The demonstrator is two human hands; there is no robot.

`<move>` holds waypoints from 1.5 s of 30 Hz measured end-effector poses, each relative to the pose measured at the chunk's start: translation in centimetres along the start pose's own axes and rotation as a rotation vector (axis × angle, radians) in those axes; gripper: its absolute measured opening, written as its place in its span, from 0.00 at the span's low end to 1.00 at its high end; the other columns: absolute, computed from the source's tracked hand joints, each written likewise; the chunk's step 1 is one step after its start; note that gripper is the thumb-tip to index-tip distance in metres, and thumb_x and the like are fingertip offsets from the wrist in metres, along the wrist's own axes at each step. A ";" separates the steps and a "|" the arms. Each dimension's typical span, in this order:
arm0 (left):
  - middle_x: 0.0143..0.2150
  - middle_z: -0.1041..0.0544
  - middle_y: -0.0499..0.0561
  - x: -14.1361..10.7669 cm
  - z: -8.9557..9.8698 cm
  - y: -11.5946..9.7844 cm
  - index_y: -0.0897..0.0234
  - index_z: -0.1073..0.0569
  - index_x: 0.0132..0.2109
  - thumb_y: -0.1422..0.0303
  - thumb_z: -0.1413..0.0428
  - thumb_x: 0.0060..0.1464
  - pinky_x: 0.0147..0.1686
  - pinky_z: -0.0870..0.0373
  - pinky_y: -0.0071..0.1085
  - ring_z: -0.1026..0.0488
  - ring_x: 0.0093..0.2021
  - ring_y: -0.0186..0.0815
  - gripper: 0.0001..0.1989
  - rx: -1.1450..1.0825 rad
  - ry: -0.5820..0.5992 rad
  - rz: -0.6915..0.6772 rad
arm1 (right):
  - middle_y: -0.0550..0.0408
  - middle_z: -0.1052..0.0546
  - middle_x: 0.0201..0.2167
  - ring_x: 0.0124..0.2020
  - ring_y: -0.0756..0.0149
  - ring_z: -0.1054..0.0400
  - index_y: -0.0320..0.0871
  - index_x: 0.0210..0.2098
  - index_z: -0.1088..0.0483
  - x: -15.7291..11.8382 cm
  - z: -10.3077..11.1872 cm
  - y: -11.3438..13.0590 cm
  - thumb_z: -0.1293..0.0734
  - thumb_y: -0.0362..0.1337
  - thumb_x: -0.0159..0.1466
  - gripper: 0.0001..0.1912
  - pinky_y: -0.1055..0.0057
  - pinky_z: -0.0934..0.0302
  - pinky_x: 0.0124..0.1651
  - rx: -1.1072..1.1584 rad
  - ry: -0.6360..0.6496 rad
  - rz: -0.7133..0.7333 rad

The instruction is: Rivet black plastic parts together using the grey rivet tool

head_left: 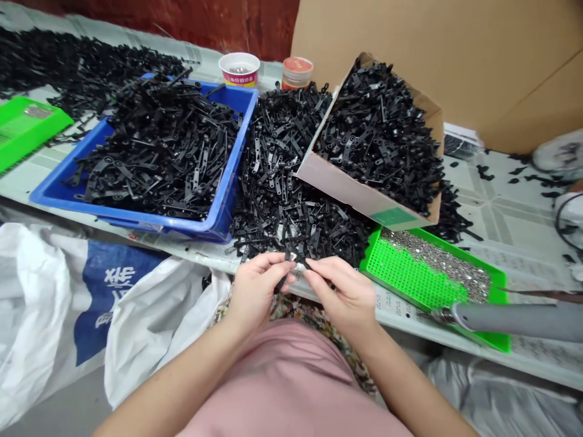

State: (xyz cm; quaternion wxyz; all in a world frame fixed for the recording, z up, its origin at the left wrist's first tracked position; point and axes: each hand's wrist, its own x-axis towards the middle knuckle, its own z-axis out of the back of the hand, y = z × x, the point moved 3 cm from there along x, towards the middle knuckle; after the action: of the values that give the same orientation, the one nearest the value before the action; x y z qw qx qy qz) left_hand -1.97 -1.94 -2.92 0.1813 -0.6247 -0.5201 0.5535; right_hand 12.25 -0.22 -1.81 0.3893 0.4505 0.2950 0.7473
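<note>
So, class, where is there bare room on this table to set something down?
The widest bare patch of tabletop lies right of the cardboard box, beyond the right green tray, bordered by scattered black bits. A narrow strip runs before the blue bin. Crowded: the heap of black parts between bin and box.

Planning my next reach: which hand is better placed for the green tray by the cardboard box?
Probably the right hand: it's nearer the green tray than the left hand, though both are occupied.
</note>
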 end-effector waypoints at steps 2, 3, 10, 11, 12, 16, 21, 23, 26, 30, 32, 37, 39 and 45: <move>0.23 0.25 0.47 -0.2 0.0 0.0 0.67 0.24 0.28 0.72 0.41 0.44 0.24 0.37 0.20 0.32 0.24 0.26 0.02 0.016 0.028 0.015 | 0.52 0.25 0.34 0.33 0.68 0.30 0.45 0.46 0.28 0.0 0.1 0.2 0.34 0.26 0.59 0.17 0.70 0.33 0.34 0.017 0.029 0.001; 0.22 0.26 0.47 -0.3 -0.1 0.0 0.67 0.25 0.27 0.72 0.41 0.44 0.24 0.37 0.21 0.31 0.24 0.27 0.02 0.026 0.045 0.019 | 0.52 0.25 0.34 0.33 0.68 0.30 0.45 0.46 0.28 0.0 0.0 0.3 0.35 0.25 0.59 0.17 0.70 0.33 0.35 0.019 0.043 0.000; 0.26 0.23 0.49 -0.6 -0.4 0.1 0.68 0.25 0.26 0.73 0.40 0.42 0.24 0.36 0.20 0.29 0.25 0.27 0.02 0.014 0.026 0.047 | 0.53 0.26 0.32 0.32 0.69 0.32 0.43 0.39 0.27 -0.2 0.3 0.6 0.33 0.23 0.57 0.13 0.72 0.35 0.34 -0.137 -0.048 0.098; 0.25 0.24 0.49 -0.5 -0.3 0.2 0.68 0.25 0.26 0.73 0.40 0.42 0.24 0.36 0.20 0.30 0.24 0.27 0.02 0.006 0.013 0.050 | 0.52 0.27 0.32 0.33 0.69 0.32 0.42 0.40 0.27 -0.4 0.2 0.4 0.33 0.23 0.57 0.13 0.72 0.35 0.34 -0.176 -0.029 0.121; 0.24 0.24 0.49 -0.5 0.0 0.3 0.69 0.25 0.26 0.74 0.41 0.42 0.23 0.36 0.20 0.30 0.24 0.26 0.02 -0.009 -0.011 0.051 | 0.52 0.27 0.33 0.33 0.69 0.32 0.42 0.41 0.28 -0.6 0.1 0.2 0.34 0.23 0.57 0.14 0.72 0.35 0.35 -0.218 -0.023 0.147; 0.26 0.23 0.49 -0.5 2.7 1.0 0.69 0.25 0.29 0.73 0.39 0.42 0.23 0.36 0.19 0.30 0.23 0.25 0.04 -0.097 -0.238 -0.007 | 0.52 0.25 0.32 0.33 0.68 0.34 0.41 0.42 0.29 -1.7 -1.5 -0.8 0.34 0.26 0.59 0.12 0.71 0.37 0.35 -0.485 0.052 0.284; 0.30 0.22 0.52 -1.2 5.2 2.7 0.70 0.26 0.33 0.70 0.38 0.43 0.26 0.33 0.21 0.27 0.26 0.28 0.09 -0.106 -0.298 0.004 | 0.52 0.24 0.33 0.32 0.65 0.37 0.39 0.43 0.28 -2.4 -3.2 -1.6 0.35 0.30 0.60 0.11 0.69 0.43 0.31 -0.675 0.221 0.292; 0.33 0.21 0.54 -1.4 5.1 3.3 0.70 0.27 0.34 0.69 0.39 0.44 0.28 0.31 0.22 0.25 0.29 0.30 0.09 -0.092 -0.243 0.038 | 0.51 0.25 0.36 0.33 0.63 0.38 0.39 0.46 0.29 -2.0 -3.1 -1.5 0.35 0.33 0.60 0.14 0.68 0.44 0.31 -0.702 0.225 0.236; 0.35 0.21 0.54 -1.3 4.9 3.7 0.69 0.27 0.35 0.69 0.40 0.47 0.30 0.31 0.23 0.25 0.30 0.30 0.09 -0.094 -0.204 0.031 | 0.51 0.25 0.36 0.34 0.64 0.37 0.41 0.48 0.30 -0.3 -3.2 -1.0 0.37 0.37 0.63 0.15 0.68 0.43 0.35 -0.682 0.223 0.156; 0.33 0.22 0.52 -1.0 4.8 3.8 0.69 0.28 0.34 0.70 0.41 0.47 0.28 0.33 0.21 0.26 0.28 0.27 0.07 -0.097 -0.194 0.008 | 0.48 0.24 0.36 0.38 0.60 0.33 0.40 0.44 0.29 3.8 -5.2 -0.6 0.42 0.33 0.64 0.13 0.68 0.44 0.32 -0.766 0.394 -0.024; 0.33 0.22 0.52 -0.8 4.9 3.7 0.69 0.28 0.34 0.70 0.41 0.47 0.28 0.33 0.21 0.26 0.29 0.28 0.07 -0.088 -0.195 0.018 | 0.49 0.24 0.32 0.35 0.59 0.32 0.40 0.37 0.28 5.8 -5.4 -0.7 0.40 0.31 0.61 0.10 0.69 0.46 0.28 -0.797 0.445 -0.084; 0.36 0.21 0.55 -0.4 4.9 3.5 0.68 0.28 0.35 0.70 0.41 0.48 0.29 0.32 0.21 0.24 0.32 0.31 0.07 -0.055 -0.172 0.056 | 0.59 0.25 0.24 0.26 0.68 0.33 0.45 0.33 0.26 7.8 -1.5 -1.6 0.36 0.30 0.54 0.10 0.72 0.43 0.29 -0.438 0.603 -0.251; 0.36 0.21 0.55 -0.4 4.7 3.5 0.69 0.28 0.35 0.70 0.42 0.48 0.27 0.33 0.21 0.24 0.31 0.31 0.07 -0.052 -0.155 0.082 | 0.58 0.26 0.23 0.24 0.69 0.33 0.43 0.36 0.26 6.8 0.0 -1.9 0.36 0.31 0.55 0.10 0.73 0.40 0.28 -0.151 0.620 -0.443; 0.26 0.23 0.50 -0.9 3.0 2.5 0.68 0.27 0.32 0.72 0.41 0.46 0.23 0.37 0.20 0.28 0.25 0.27 0.04 -0.034 -0.047 0.113 | 0.54 0.28 0.34 0.30 0.71 0.29 0.43 0.40 0.25 1.2 -0.5 -0.9 0.34 0.34 0.58 0.11 0.73 0.32 0.34 0.486 0.479 -0.686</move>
State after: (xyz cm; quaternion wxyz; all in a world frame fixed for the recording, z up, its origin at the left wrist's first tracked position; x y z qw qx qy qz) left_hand -3.30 -4.73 -5.47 0.1270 -0.6429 -0.4976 0.5682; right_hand 11.72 1.19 -2.25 0.4179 0.2203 0.6738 0.5681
